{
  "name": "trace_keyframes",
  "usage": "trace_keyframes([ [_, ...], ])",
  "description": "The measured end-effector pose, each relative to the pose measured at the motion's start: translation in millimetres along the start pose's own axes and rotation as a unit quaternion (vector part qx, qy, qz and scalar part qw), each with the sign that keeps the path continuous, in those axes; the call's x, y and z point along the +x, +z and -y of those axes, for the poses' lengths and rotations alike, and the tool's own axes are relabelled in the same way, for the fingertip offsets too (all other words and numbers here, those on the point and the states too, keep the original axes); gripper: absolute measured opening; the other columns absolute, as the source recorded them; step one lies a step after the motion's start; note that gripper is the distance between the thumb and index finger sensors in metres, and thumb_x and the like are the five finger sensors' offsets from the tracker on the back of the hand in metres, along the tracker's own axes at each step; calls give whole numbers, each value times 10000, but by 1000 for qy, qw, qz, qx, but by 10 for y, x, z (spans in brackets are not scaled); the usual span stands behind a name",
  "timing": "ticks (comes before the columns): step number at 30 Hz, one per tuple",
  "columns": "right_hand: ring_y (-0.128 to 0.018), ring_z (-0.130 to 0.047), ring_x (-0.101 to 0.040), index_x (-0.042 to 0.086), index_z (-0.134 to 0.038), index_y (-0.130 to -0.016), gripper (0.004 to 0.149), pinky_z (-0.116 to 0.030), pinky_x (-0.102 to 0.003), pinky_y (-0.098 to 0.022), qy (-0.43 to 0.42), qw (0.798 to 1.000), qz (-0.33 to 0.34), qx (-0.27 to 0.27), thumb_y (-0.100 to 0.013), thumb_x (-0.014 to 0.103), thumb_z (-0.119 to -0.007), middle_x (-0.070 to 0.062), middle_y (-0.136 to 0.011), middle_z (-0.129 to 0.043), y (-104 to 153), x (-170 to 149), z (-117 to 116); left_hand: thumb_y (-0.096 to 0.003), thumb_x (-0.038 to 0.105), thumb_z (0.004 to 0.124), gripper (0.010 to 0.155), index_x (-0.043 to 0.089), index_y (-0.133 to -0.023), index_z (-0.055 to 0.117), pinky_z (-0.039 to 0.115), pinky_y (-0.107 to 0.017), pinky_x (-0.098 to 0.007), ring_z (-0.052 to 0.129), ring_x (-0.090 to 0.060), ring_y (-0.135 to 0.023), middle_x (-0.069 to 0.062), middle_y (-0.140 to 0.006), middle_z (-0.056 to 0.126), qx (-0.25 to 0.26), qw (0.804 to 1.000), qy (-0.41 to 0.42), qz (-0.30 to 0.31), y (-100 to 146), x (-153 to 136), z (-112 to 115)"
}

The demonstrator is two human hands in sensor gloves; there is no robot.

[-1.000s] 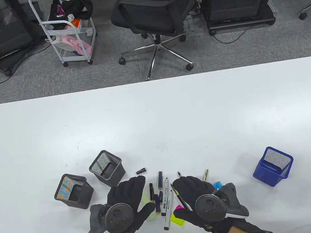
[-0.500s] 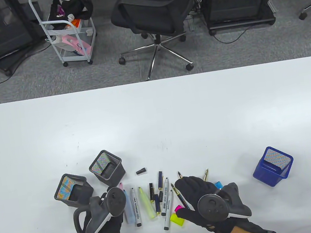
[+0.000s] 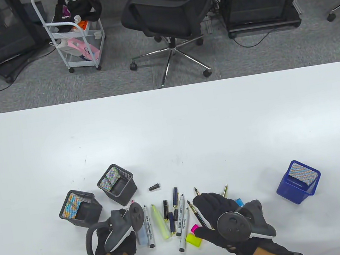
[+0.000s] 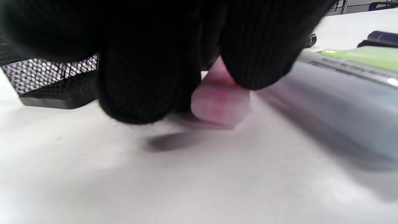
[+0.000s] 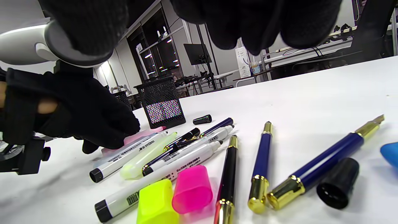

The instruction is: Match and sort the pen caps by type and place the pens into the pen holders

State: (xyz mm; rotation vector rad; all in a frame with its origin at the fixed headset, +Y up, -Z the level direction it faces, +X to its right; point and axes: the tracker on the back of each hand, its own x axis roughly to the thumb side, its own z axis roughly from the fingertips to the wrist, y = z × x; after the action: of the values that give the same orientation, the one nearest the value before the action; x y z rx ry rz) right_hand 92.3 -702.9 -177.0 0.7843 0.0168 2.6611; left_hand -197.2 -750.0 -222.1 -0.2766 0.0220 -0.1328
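Pinching translucent pink highlighter, left hand.

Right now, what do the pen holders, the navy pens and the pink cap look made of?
Black pen holders: metal wire mesh, matte; the open weave shows in the wrist views. Blue pen holder: the same mesh, probably painted. Navy pens: glossy lacquered barrels with shiny gold bands, likely metal. Pink cap: translucent plastic, smooth.
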Motion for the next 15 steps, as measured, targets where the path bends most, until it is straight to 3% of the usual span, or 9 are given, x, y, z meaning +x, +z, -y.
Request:
trace_keyframes([
  [15,-936,-731,-475,106,-474,-1053,841,-727,-607,-625,2,1000,1,3,-443,578,-809,-249,-1039,-637,5,6,-5,-397,381,982,777,4,-1022,716,886,-324,-560,1072,-250,-353,-228,-737,1023,-19,999,26,-13,-33,-44,18],
])
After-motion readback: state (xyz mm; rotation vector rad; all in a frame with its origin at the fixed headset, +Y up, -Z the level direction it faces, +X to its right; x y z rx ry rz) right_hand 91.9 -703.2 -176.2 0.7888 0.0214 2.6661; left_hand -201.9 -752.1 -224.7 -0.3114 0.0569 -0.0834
